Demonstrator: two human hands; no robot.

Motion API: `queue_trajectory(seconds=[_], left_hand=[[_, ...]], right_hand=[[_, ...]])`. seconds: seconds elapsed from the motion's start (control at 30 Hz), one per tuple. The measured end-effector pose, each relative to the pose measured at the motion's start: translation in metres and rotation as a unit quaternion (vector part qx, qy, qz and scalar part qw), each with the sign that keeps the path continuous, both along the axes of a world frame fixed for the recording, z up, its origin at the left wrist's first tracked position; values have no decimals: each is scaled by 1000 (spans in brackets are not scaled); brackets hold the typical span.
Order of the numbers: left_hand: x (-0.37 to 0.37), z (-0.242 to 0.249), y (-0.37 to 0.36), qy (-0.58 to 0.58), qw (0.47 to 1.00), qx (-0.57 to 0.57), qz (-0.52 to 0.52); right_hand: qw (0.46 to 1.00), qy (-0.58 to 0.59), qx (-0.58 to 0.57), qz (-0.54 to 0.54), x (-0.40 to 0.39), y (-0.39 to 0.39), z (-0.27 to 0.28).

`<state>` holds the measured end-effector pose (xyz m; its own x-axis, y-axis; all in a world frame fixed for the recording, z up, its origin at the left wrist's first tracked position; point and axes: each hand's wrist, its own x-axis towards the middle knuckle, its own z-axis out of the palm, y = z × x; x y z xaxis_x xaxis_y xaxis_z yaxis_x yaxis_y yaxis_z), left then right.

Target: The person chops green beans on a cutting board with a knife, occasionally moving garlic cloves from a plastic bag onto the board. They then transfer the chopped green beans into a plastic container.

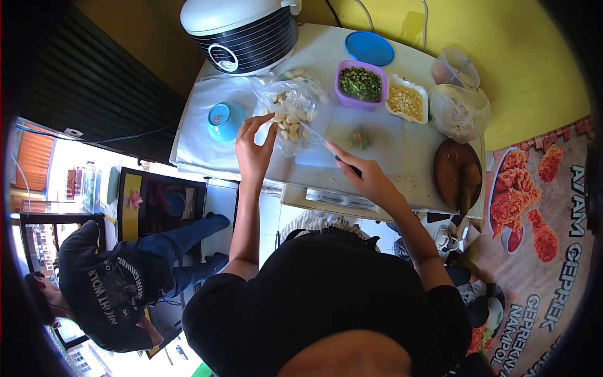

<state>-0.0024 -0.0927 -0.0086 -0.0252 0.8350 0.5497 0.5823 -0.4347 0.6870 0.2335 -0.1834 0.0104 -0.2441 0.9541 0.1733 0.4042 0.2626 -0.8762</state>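
My left hand reaches to the edge of a clear plastic bag of pale garlic cloves. Its thumb and forefinger are a little apart, and I see nothing between them. In my right hand is a knife, its blade slanting up and left toward the bag. Beneath the blade lies a translucent cutting board, with a small heap of chopped green and red pieces on it.
A rice cooker and an upturned blue bowl stand left. Behind the board are a purple tub of chopped greens, a white tray of chopped garlic and a blue lid. A stone mortar sits right. Another person is at left.
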Motion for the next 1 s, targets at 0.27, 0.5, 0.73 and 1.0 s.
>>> queue_trajectory(seconds=[0.27, 0.5, 0.73, 1.0], left_hand=[[-3, -21, 33, 130, 990, -5, -58], [16, -13, 81, 163, 976, -34, -143], [21, -15, 104, 231, 958, -75, -154], [26, -9, 88, 234, 952, -93, -177]], right_hand=[[992, -124, -17, 4, -11, 70, 2], [989, -137, 53, -32, 15, 116, -16], [975, -188, 111, -31, 22, 114, -7], [976, -213, -51, 1, 23, 103, 15]])
